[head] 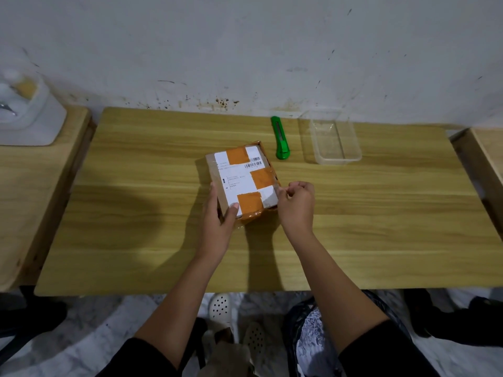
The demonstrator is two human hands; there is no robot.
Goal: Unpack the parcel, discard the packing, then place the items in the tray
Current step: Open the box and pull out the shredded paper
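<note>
1. We see a brown cardboard parcel (241,180) lying flat near the middle of the wooden surface (136,213), its top covered by a white shipping label with barcodes and three orange patches.
2. We see the left hand (217,221) gripping the parcel's near-left corner: its thumb lies on top by the lower orange patch, and its fingers (212,190) run along the left side, so they are clamped on the parcel.
3. We see the right hand (295,205) at the parcel's right edge, roughly at 3 o'clock from its centre, with the fingers (292,189) curled and pinched together; they seem to nip a strip of clear tape there, though the tape itself is too faint for us to be certain.
4. We find a green utility knife (280,138) lying on the surface at about 1 o'clock from the parcel, just beside its far-right corner and apart from it.
5. We see a clear plastic tray (351,156) further right, at about 2 o'clock from the parcel, near the knife without touching it.
6. We notice a black bag (302,311) on the floor below the near edge of the surface, at about 5 o'clock from the parcel.
</note>
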